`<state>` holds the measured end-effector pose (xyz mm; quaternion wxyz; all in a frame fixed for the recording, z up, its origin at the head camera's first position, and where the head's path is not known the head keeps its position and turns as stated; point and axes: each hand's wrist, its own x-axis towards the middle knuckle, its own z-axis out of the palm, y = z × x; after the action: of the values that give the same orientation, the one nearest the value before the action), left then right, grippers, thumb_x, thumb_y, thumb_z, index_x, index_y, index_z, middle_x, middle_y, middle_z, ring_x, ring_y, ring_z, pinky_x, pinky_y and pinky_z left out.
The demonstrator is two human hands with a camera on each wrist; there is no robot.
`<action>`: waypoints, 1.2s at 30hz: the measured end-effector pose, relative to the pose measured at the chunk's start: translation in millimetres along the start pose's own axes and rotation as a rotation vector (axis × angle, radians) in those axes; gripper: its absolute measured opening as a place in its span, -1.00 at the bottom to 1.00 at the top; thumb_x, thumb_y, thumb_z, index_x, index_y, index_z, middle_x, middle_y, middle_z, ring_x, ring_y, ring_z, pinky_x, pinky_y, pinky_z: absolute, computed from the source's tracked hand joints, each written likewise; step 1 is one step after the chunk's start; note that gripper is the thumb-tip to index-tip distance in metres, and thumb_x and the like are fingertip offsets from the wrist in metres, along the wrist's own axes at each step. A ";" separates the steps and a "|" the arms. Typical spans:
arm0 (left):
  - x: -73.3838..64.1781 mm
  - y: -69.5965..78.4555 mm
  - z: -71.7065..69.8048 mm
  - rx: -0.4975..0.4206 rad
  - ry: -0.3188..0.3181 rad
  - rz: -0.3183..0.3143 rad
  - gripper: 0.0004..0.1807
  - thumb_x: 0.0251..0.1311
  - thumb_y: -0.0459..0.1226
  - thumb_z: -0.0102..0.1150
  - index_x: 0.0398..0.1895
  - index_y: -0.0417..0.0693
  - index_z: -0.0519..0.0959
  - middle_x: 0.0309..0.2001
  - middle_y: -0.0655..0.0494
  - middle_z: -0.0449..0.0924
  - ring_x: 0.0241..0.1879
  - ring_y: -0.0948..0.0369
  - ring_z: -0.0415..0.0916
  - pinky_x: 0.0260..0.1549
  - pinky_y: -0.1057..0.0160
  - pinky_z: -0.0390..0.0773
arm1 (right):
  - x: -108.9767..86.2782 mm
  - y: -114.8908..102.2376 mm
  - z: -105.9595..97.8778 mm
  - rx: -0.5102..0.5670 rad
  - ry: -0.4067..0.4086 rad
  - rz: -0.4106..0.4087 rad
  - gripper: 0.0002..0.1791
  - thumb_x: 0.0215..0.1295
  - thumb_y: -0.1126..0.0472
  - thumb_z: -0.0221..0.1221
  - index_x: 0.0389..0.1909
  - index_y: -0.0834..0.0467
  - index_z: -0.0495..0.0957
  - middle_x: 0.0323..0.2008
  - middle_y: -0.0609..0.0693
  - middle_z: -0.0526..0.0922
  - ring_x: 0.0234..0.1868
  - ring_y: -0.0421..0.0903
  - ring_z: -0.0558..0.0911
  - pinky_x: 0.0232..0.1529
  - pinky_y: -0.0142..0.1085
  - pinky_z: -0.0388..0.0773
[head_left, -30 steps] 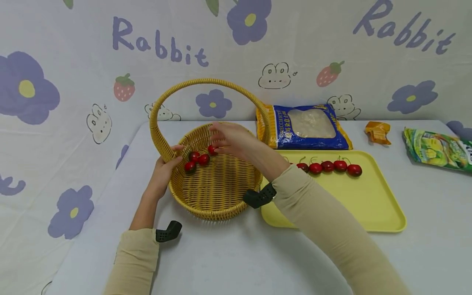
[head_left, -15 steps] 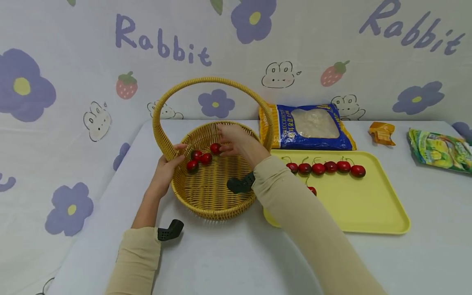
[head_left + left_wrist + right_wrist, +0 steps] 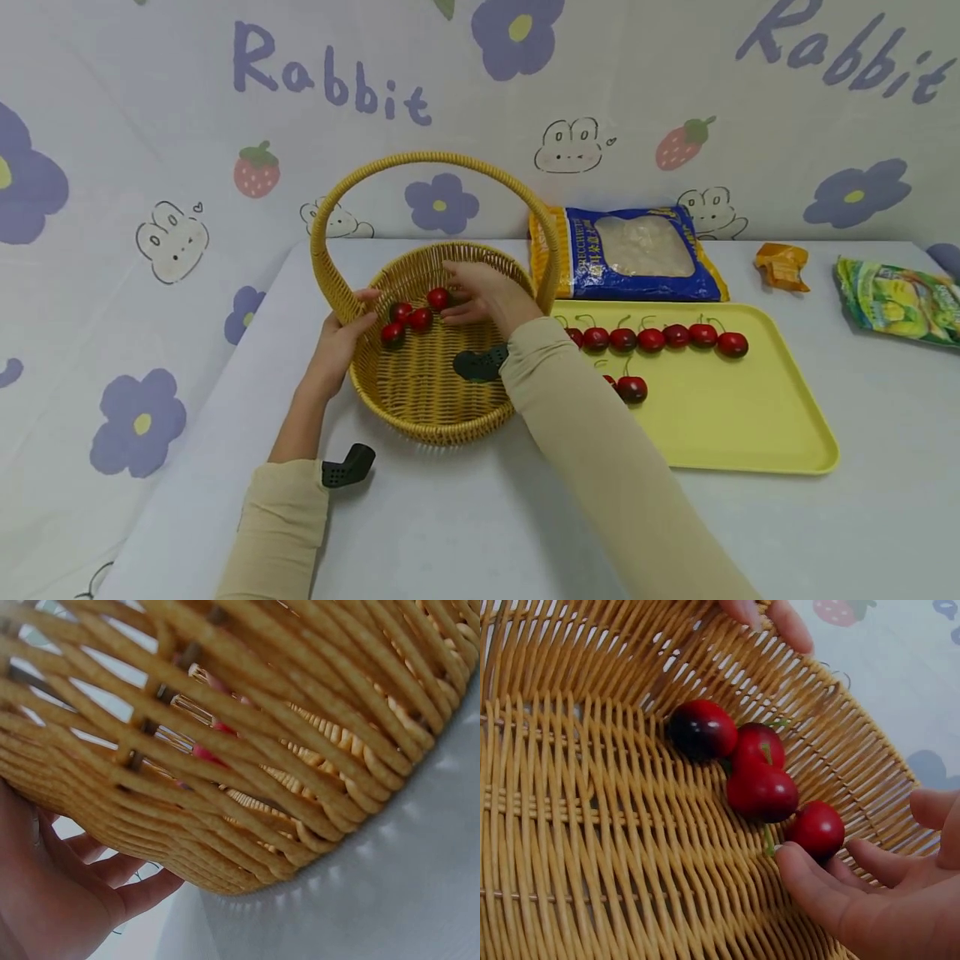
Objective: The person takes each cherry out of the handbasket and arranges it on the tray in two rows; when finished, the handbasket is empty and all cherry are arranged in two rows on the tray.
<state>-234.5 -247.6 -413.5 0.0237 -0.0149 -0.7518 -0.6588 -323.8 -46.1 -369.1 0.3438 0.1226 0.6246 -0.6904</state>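
Observation:
A yellow wicker basket [image 3: 442, 433] with a tall arched handle stands mid-table in the head view. Its left rim is gripped by my left hand [image 3: 330, 346], at the foot of the handle; the left wrist view shows the fingers [image 3: 146, 894] against the wicker. Several dark-red cherries lie clustered inside on the left. My right hand [image 3: 483, 292] reaches inside with its fingers loosely extended. The nearest cherry [image 3: 819, 829] lies at those fingertips [image 3: 799, 862] in the right wrist view, and the thumb stands away from it. Whether they touch, I cannot tell.
On the right, a yellow tray [image 3: 735, 425] bears a row of cherries [image 3: 651, 341] and a couple more in front, partly behind my right sleeve. Behind it lies a blue pasta bag [image 3: 630, 254]. An orange packet [image 3: 782, 267] and green bag [image 3: 900, 300] lie further right.
My right forearm has swung left and inward, uncovering more cherries on the tray. The hand has shifted slightly right from the nearest cherry. My left hand keeps its hold on the basket.

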 end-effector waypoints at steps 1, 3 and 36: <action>-0.1 0.0 0.0 0.002 -0.002 0.000 -0.58 0.42 -0.33 -0.13 0.29 -0.26 0.30 0.30 -0.10 0.26 0.24 0.09 0.18 0.16 0.11 0.13 | 1.2 1.1 1.3 -0.002 -0.011 -0.003 -0.38 0.48 -0.04 -0.09 0.42 0.20 0.15 0.39 0.18 0.12 0.22 0.19 0.37 0.13 -0.10 0.40; -0.3 0.1 -0.1 0.005 -0.003 -0.001 -0.58 0.42 -0.32 -0.12 0.29 -0.25 0.30 0.30 -0.09 0.26 0.23 0.10 0.18 0.16 0.11 0.13 | 3.5 3.1 4.7 -0.004 -0.030 -0.009 -0.39 0.49 -0.03 -0.11 0.42 0.20 0.14 0.40 0.18 0.11 0.24 0.17 0.35 0.16 -0.13 0.37; -0.3 -0.2 -1.2 0.010 0.004 -0.001 -0.59 0.41 -0.35 -0.15 0.29 -0.28 0.30 0.30 -0.12 0.25 0.29 0.10 0.14 0.26 0.09 0.07 | 17.2 13.4 47.6 -0.158 -0.084 -0.100 -0.48 0.30 0.26 0.20 0.27 0.20 0.35 0.09 0.10 0.53 -0.01 -0.06 0.55 0.03 -0.27 0.46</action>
<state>-234.2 -248.8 -413.5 0.0249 -0.0129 -0.7552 -0.6549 -315.6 -96.5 -380.8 0.3434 0.0347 0.6676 -0.6596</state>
